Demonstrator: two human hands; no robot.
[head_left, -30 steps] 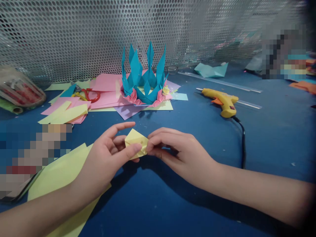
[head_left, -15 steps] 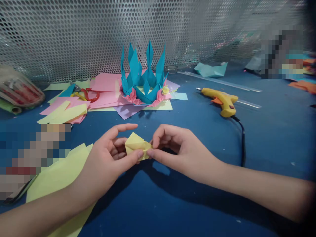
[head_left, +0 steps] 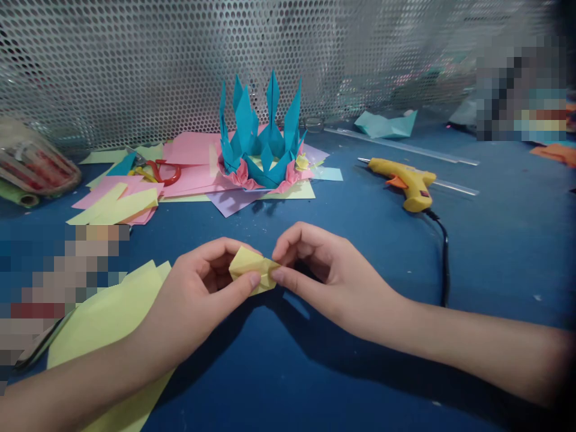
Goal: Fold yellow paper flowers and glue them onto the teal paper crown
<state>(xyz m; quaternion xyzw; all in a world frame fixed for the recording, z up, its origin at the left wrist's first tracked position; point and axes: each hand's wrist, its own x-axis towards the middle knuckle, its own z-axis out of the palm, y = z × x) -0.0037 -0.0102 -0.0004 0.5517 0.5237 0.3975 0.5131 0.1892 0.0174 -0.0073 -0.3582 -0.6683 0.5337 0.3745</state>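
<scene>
A small piece of folded yellow paper [head_left: 248, 264] is held just above the blue table between both hands. My left hand [head_left: 204, 276] pinches it from the left, thumb across its front and fingers behind. At the paper's right end, my right hand [head_left: 321, 264] grips the tip between thumb and fingers. Beyond them stands a blue and pink folded-paper crown [head_left: 265, 156] with tall blue points. Yellow-green paper sheets [head_left: 108, 324] lie partly under my left forearm.
A yellow glue gun [head_left: 405, 177] with a black cord lies to the right. Clear glue sticks [head_left: 400, 147] are behind it, near a pale blue folded paper [head_left: 386, 124]. Red-handled scissors [head_left: 166, 172] rest on pink sheets [head_left: 191, 150] at left. A perforated metal panel [head_left: 135, 66] closes the back.
My left index finger has curled down behind the yellow paper from its raised, stretched position. The paper has tilted slightly, and both hands keep hold of it.
</scene>
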